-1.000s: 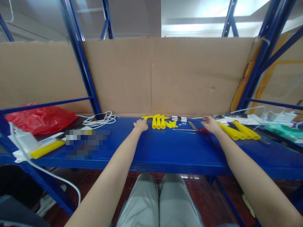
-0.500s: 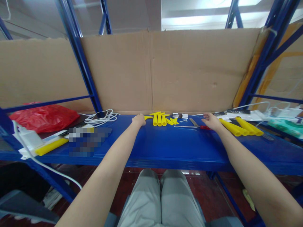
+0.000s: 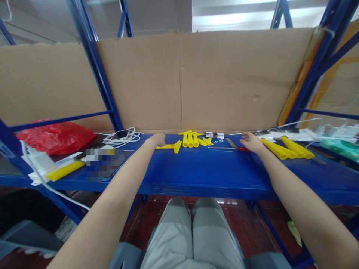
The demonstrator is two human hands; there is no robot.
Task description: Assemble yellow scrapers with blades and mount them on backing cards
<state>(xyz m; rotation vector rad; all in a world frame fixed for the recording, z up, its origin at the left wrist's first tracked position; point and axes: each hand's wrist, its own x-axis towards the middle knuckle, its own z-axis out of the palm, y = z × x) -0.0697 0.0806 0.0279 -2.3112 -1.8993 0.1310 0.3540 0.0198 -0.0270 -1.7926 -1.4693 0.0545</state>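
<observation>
My left hand (image 3: 158, 139) is closed on the narrow end of a yellow T-shaped plastic piece (image 3: 169, 146), whose wide end points right just above the blue shelf. Beside it, upright-looking groups of yellow tubes (image 3: 190, 140) lie side by side with more T-shaped pieces (image 3: 190, 133) behind. Small yellow pointed pieces (image 3: 206, 142) sit to their right. My right hand (image 3: 249, 141) rests with fingers apart over the red handle of a screwdriver (image 3: 224, 148); whether it touches the handle I cannot tell. A flat metal strip (image 3: 231, 142) lies near its fingertips.
More yellow tubes (image 3: 290, 148) lie right of my right forearm. On the left are a red plastic bag (image 3: 56, 137), coiled white cable (image 3: 123, 137), a yellow tube (image 3: 66, 170) and a white plug (image 3: 42, 162). Cardboard (image 3: 140, 86) walls the back; blue posts (image 3: 101, 71) flank it.
My left hand has moved left and slightly nearer, bringing the yellow T-shaped piece away from the group of tubes. My right hand stays over the screwdriver handle. The view has shifted slightly.
</observation>
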